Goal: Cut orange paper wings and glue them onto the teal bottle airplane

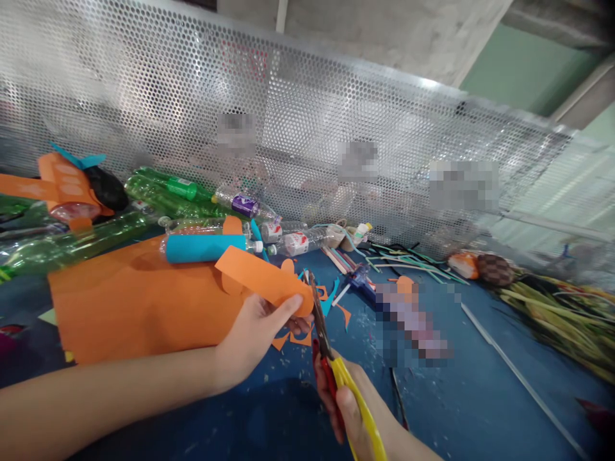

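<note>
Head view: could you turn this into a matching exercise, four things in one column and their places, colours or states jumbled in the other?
Things
1. Scissors
2. Orange strip
3. Wrapped bottle
4. Large orange sheet

Places, colours or states
A. Blue, with a white cap
B. Gripped in the right hand
C. Lying flat on the blue surface
D. Held by the left hand, its rounded end by the blades

Pairs: 1-B, 2-D, 3-A, 4-C
</note>
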`<state>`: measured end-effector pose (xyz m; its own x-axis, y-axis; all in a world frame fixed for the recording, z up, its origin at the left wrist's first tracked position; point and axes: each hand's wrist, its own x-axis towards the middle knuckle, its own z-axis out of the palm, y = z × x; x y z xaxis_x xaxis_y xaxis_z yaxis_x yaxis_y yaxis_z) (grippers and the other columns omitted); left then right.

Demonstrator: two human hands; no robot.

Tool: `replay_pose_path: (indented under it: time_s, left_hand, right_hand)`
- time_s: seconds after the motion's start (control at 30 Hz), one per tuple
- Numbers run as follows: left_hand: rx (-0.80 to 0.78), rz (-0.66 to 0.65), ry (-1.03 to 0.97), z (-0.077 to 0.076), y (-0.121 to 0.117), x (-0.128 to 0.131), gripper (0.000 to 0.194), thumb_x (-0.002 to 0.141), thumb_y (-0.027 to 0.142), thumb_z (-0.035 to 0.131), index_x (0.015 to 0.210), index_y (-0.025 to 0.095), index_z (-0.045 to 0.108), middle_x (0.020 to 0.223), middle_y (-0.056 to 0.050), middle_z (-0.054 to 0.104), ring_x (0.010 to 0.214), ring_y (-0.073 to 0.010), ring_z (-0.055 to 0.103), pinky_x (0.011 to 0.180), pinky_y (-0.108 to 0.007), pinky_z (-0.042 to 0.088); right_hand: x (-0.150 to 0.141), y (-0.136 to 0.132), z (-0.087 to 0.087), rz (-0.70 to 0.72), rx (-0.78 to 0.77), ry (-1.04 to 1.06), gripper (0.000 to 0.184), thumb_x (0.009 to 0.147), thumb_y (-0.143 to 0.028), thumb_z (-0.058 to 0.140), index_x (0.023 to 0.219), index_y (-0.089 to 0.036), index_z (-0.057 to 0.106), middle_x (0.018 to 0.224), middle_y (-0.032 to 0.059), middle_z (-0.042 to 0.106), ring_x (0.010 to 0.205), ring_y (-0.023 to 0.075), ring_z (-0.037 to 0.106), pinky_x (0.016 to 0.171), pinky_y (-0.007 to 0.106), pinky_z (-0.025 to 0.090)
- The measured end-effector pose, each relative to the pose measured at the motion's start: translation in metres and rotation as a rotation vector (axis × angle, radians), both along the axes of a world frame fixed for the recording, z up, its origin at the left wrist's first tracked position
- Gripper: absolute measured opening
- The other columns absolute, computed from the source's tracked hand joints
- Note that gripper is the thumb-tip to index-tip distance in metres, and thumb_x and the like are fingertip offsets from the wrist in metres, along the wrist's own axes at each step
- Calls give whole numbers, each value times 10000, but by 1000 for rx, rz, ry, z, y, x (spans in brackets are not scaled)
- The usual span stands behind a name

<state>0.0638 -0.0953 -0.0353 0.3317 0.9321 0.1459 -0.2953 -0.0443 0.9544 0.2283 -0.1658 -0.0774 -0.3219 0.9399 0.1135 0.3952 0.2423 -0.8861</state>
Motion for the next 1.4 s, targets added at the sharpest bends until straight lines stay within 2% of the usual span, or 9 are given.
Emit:
replay_pose_path:
  time_s: [0.3,0.53,0.77,0.97,1.13,1.4]
  left_hand:
    - [10,16,-3,1,3,-2,211,815,333,579,779,133,634,709,-49,672,620,-141,616,611,-251,493]
    - [23,16,-24,-1,11,-4,170,812,305,577,772,141,595,694,-19,637,642,-139,605,647,-260,489]
    - [37,96,23,-1,18,-6,209,805,346,580,877,150,592,892,-50,680,824,-188,631,764,-295,491]
    - [77,93,53,0,21,-5,184,825,339,551,824,159,591,776,-22,662,727,-162,621,719,-290,495]
    - [106,105,37,0,23,-5,165,821,329,559,841,168,589,842,-26,657,797,-167,611,756,-299,488]
    - [65,68,25,1,23,-6,164,817,314,564,834,151,575,811,-24,646,739,-148,599,707,-276,484]
  right_hand:
    - [4,-2,1,-58,-65,21,619,733,-810,226,722,-208,368,551,-55,320,452,75,329,339,174,335]
    - [4,0,6,-25,-59,18,606,738,-801,251,722,-206,366,563,-65,294,423,52,245,311,161,259]
    - [6,3,10,-15,-69,11,586,740,-792,281,711,-209,344,560,-69,272,429,52,230,319,162,249]
    - [6,3,10,-1,-84,5,587,734,-791,310,720,-205,354,570,-67,277,430,49,245,325,159,258]
    - [6,3,8,-6,-87,10,572,750,-776,311,723,-206,353,570,-69,279,414,44,239,318,161,254]
    - [6,5,11,-6,-76,-11,572,757,-769,313,736,-200,374,570,-64,289,433,53,262,346,174,250]
